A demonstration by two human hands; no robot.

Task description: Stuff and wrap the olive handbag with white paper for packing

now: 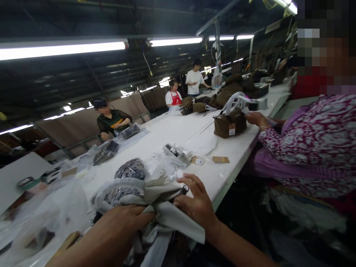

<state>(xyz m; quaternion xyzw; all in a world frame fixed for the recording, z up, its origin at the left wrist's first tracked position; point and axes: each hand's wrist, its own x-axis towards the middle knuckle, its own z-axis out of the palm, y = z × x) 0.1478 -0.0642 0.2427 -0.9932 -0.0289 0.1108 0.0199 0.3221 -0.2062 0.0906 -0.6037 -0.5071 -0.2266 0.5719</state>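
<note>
Dim hall lit by glaring fluorescent tubes (62,49) overhead, bright white table (172,133), deep shadow below its right edge, wide-angle bending at edges, blurred foreground plastic bags (41,218)

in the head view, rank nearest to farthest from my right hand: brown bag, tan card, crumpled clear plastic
1. crumpled clear plastic, just beyond the right hand
2. tan card, farther up the table, to the right
3. brown bag, farthest, by a co-worker's hand

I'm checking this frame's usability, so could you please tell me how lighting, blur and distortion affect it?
Head view: ceiling tube lights glare white; the roof and under-table area are dark; the left hand and right hand on the grey cloth are slightly soft; the white table edges bend from wide-angle distortion.
</note>
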